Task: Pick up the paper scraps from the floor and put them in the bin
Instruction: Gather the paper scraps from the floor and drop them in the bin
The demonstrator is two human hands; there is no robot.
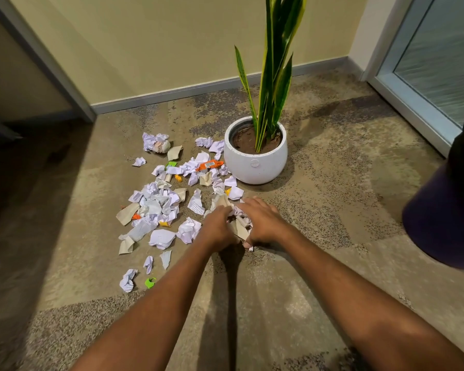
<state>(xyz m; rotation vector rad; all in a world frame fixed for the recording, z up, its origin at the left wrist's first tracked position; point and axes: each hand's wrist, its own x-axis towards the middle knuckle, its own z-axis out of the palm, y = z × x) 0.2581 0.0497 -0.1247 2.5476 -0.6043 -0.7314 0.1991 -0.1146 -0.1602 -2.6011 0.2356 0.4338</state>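
From the head camera we see both arms reaching down to the carpet (319, 210), where the left hand (219, 226) and the right hand (263, 223) press in on a clump of scraps (237, 226) from either side. The fingers of both hands are curled around it, the right one arched over the top. We cannot tell whether the clump is already off the floor.

Most of the paper scraps (156, 204) lie loose to the left of the hands, spread from just beside the plant pot (255, 162) down toward us, with an orange wrapper (209, 165) among them. The bin (445, 210) stands well apart at the right edge, only partly in view, and we cannot see its opening.

We judge the main risk to be the carry. The clump is many separate crumpled pieces held only by pressure from two sides, so any easing of either hand on the way to the bin would probably shed pieces from underneath. A fast swing right would do the same. Because the bin's mouth is out of sight, a release made too early could drop the load against its side. We also note that the scraps touching the pot are easy to miss, and reaching for them could brush the leaves
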